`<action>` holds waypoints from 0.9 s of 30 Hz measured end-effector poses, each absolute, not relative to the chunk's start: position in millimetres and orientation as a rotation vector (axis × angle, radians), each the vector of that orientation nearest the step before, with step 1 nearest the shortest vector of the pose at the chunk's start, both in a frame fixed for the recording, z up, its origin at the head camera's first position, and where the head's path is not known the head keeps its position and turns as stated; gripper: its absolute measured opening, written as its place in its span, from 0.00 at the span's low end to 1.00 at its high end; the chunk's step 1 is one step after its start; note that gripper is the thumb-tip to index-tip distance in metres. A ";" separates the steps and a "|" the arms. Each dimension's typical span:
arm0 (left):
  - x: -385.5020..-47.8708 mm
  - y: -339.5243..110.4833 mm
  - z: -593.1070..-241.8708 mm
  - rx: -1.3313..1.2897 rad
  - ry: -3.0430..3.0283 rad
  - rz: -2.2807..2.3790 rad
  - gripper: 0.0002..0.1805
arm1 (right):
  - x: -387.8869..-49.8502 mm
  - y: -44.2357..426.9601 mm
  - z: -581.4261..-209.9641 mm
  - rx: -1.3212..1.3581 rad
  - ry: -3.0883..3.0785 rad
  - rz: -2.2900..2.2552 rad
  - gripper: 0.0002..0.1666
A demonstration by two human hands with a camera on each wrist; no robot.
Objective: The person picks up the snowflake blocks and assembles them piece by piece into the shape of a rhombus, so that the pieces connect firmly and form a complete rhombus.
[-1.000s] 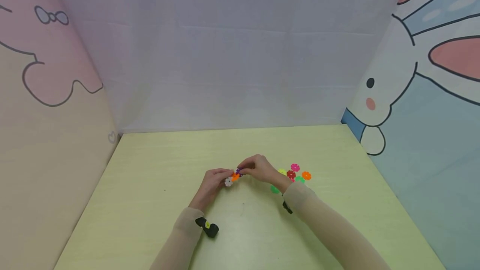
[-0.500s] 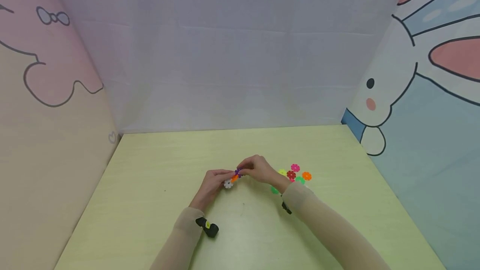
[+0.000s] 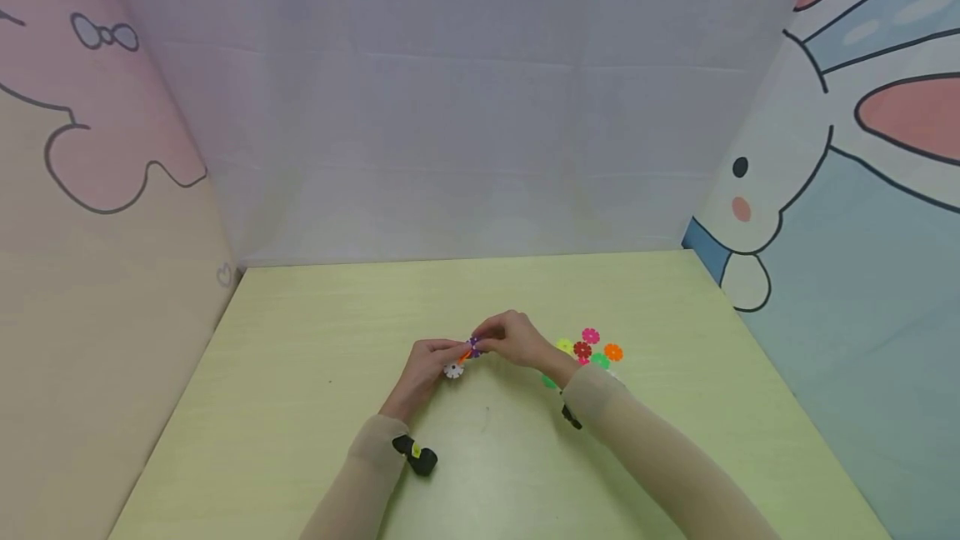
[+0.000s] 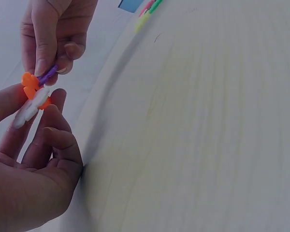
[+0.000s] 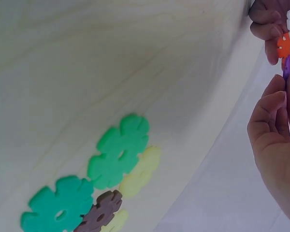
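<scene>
Above the middle of the table, my left hand (image 3: 422,372) pinches an orange flower-shaped interlocking disc (image 5: 286,44) between thumb and fingers. A white disc of the same kind (image 4: 30,110) is joined to the orange one and hangs below it on the near side. My right hand (image 3: 517,342) grips a purple disc (image 4: 49,75) by fingertips and thumb, its edge against the orange disc's rim. Whether the purple disc sits in a slot cannot be told. The fingers partly cover all these pieces.
To the right, partly behind the right forearm, several loose discs lie on the pale wooden table (image 3: 315,457). Among them are a pink disc (image 3: 590,335), an orange disc (image 3: 613,352), a dark red disc (image 3: 582,349) and a green disc (image 5: 120,152). Printed cloth walls enclose the back and sides.
The joined discs have turned in my fingers: the orange one appears narrower, and the white one has swung slightly down and left. The purple disc has shifted a little left with my right fingertips.
</scene>
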State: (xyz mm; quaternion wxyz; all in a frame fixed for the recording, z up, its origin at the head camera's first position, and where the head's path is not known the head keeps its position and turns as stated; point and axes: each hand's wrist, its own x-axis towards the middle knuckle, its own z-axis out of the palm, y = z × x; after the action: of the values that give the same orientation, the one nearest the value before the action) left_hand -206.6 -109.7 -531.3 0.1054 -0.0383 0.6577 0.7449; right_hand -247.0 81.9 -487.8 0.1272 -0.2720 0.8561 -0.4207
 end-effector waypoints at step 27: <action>-206.0 -107.3 -531.8 -0.274 1.968 2.188 0.17 | -253.8 115.1 -484.2 -0.774 2.566 -1.136 0.13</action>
State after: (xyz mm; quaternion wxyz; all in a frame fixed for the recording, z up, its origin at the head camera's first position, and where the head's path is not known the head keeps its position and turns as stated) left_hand -206.0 -107.3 -531.8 0.0931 -0.0924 0.6630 0.7371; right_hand -253.8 115.1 -484.2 0.1150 -0.2641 0.8757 -0.3876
